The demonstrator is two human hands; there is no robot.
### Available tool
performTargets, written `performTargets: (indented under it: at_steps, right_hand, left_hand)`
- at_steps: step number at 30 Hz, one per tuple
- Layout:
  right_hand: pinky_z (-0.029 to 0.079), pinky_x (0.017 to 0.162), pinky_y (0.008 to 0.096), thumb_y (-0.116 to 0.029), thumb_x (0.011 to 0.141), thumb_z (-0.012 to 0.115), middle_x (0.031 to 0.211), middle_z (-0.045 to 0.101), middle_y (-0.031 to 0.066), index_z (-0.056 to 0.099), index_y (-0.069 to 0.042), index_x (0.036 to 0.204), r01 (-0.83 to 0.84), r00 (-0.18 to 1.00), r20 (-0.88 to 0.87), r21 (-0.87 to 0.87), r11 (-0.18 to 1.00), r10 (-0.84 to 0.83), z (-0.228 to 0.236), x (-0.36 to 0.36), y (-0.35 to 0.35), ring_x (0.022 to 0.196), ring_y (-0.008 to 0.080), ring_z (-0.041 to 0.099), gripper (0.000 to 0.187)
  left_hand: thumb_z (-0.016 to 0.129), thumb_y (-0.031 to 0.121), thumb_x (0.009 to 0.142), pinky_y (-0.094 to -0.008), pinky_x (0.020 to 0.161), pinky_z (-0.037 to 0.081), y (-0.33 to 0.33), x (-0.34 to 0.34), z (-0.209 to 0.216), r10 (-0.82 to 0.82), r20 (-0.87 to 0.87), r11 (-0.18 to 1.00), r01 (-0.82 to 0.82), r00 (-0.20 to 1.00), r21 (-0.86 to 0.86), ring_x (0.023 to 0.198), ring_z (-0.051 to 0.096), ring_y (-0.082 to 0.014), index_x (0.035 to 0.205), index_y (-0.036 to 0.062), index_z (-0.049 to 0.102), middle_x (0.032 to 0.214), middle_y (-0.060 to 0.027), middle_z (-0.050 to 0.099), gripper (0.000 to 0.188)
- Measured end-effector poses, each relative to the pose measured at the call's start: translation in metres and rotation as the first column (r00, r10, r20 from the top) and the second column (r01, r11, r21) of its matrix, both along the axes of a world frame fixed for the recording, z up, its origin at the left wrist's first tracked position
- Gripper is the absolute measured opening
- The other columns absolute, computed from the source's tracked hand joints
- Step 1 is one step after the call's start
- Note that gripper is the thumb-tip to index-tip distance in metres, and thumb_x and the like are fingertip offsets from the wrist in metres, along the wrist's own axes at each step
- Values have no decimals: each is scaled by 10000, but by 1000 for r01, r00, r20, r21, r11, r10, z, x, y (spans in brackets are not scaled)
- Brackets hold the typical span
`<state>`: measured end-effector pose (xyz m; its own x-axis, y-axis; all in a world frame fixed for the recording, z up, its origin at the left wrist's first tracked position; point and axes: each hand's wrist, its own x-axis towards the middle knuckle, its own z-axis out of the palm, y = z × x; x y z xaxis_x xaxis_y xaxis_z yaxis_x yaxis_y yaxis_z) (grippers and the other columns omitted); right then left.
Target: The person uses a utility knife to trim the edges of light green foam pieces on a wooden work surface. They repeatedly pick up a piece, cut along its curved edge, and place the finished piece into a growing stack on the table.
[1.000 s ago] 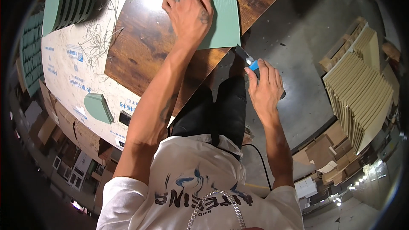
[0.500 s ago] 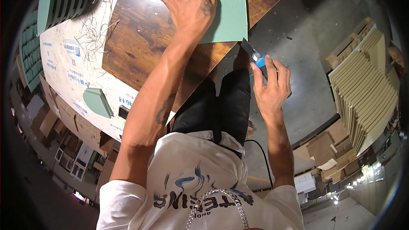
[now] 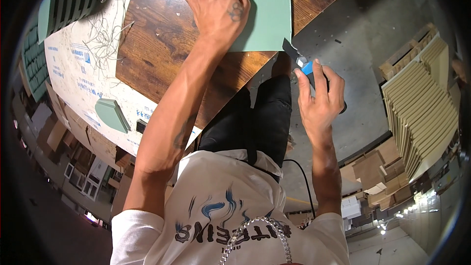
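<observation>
The right hand (image 3: 320, 100) wraps its fingers round a blue-and-black utility knife (image 3: 307, 68), whose blade slants toward 11 o'clock and overlaps the near right corner of an arched green panel (image 3: 267, 17) (whether it touches, I cannot tell). The panel lies at 11 o'clock from those fingers, its long axis seeming to run 12 to 6. The left hand (image 3: 216, 17) covers the panel's left side; its fingertips are cropped, so their grip cannot be told. Beneath spreads a wood-grain board (image 3: 162, 49). At 8 o'clock from the left hand sits a small green stack (image 3: 112, 114); farther off, tan panels (image 3: 417, 108) stand at 3 o'clock from the right hand.
</observation>
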<state>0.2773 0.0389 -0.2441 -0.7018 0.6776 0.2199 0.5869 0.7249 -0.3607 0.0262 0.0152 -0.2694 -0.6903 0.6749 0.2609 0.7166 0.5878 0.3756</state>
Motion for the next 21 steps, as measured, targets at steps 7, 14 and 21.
performTargets:
  at_steps: [7, 14, 21]
  right_hand:
    - [515, 638, 358, -296, 805, 853, 993, 608, 82, 729, -29, 1078, -41, 999, -29, 3, 999, 41, -4, -16, 19, 793, 254, 584, 402]
    - [536, 647, 354, -295, 778, 876, 963, 601, 72, 713, -67, 1090, -81, 996, -39, 33, 996, 83, -8, -43, 44, 811, 254, 603, 419]
    - [527, 601, 328, -309, 829, 837, 976, 569, 37, 702, -136, 1106, -171, 977, -99, 183, 968, 191, -28, -77, 77, 837, 238, 582, 354]
  left_hand:
    - [545, 133, 967, -549, 962, 374, 1, 1, 3, 13, -10, 1000, -13, 1000, -14, 1088, 474, -416, 1267, -18, 530, 1196, -283, 506, 336]
    - [555, 114, 957, -551, 967, 372, 1, 2, 6, 13, -2, 1000, -13, 1000, -12, 1106, 480, -425, 1281, -37, 517, 1205, -294, 502, 359]
    - [569, 111, 948, -548, 967, 373, 0, 0, 6, 22, 33, 1000, -21, 999, -21, 1119, 477, -434, 1287, -37, 512, 1219, -293, 502, 374]
